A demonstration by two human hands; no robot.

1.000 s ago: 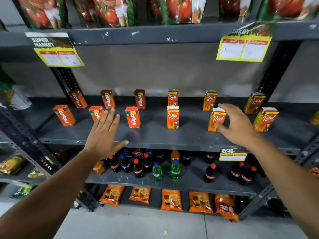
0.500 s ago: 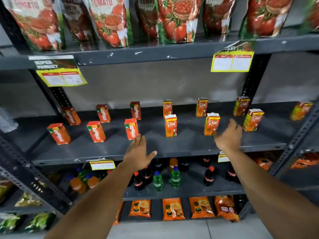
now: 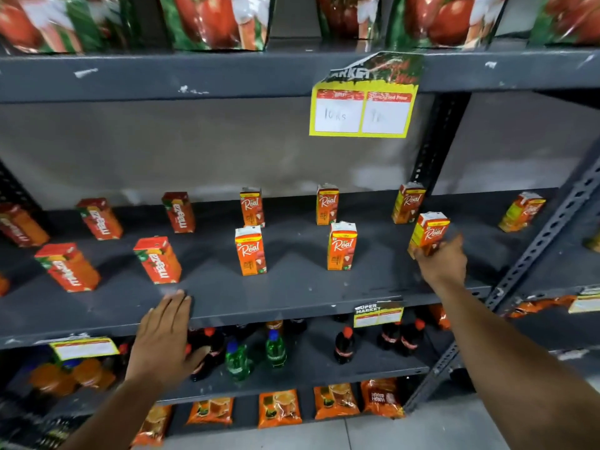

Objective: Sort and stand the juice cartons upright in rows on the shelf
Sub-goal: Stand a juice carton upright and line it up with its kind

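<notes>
- Fingers [image 3: 422, 254] of the right hand [image 3: 443, 266] are wrapped round the lower part of a Real carton [image 3: 430, 233], which is gripped at the right end of the front row and is seen tilted slightly.
- Whether that carton's base is touching the shelf [image 3: 292, 287] cannot be told, since it is hidden by the hand.
- The left hand [image 3: 162, 339] is held flat and open, nothing grasped, with its fingertips [image 3: 177, 297] laid on the front edge of the shelf.
- Two more Real cartons are stood upright in the front row, one at the middle [image 3: 250, 251] and one to its right [image 3: 341, 245], well apart from each other.
- Three Real cartons are stood behind them in the back row [image 3: 252, 207], [image 3: 327, 204], [image 3: 407, 203], and a further one [image 3: 522, 212] is set far to the right, past the upright post.
- Maaza cartons are placed on the left half of the shelf: two in front [image 3: 68, 267], [image 3: 158, 259] and two behind [image 3: 100, 219], [image 3: 179, 212], with another [image 3: 19, 225] cut off at the left edge.
- A yellow price tag [image 3: 362, 112] is hung from the shelf above.
- Bottles [image 3: 276, 350] are kept on the shelf below, and orange packets [image 3: 279, 409] on the lowest one.
</notes>
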